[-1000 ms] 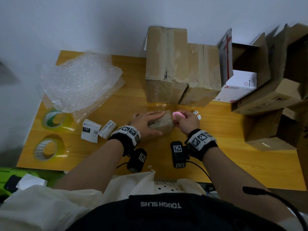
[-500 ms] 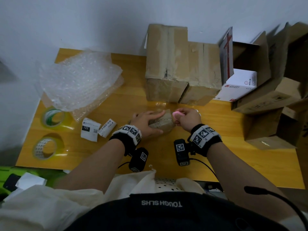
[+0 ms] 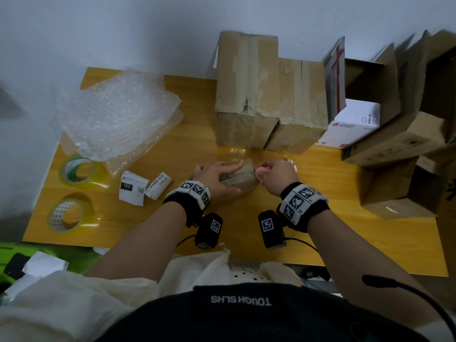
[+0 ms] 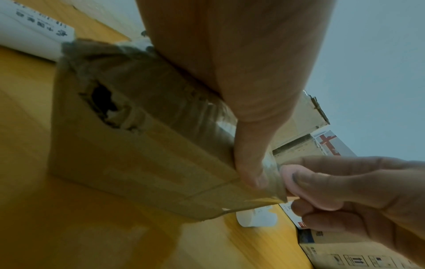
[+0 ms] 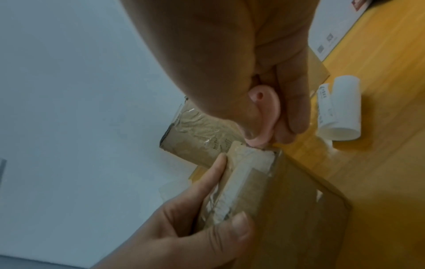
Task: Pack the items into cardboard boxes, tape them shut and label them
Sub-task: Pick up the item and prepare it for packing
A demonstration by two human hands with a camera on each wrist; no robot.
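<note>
A small taped cardboard box (image 3: 238, 177) lies on the yellow table (image 3: 345, 230) in front of me. My left hand (image 3: 217, 176) grips it, fingers over the top and thumb on the near side. In the left wrist view the thumb (image 4: 250, 145) presses near the box's (image 4: 138, 154) right corner. My right hand (image 3: 274, 174) grips a small pink cutter (image 3: 262, 172) at the box's right end. The right wrist view shows the cutter (image 5: 266, 112) tip touching the taped corner of the box (image 5: 287, 200).
Two large taped cartons (image 3: 266, 95) stand behind the small box. Open cartons (image 3: 399, 144) and a white box (image 3: 352, 124) crowd the right side. Bubble wrap (image 3: 116, 114), two tape rolls (image 3: 77, 169) (image 3: 65, 214) and loose labels (image 3: 132, 187) lie left. A label roll (image 5: 340, 109) lies nearby.
My right hand has shifted slightly towards the box's right end with the pink cutter. The left hand has stayed on the box.
</note>
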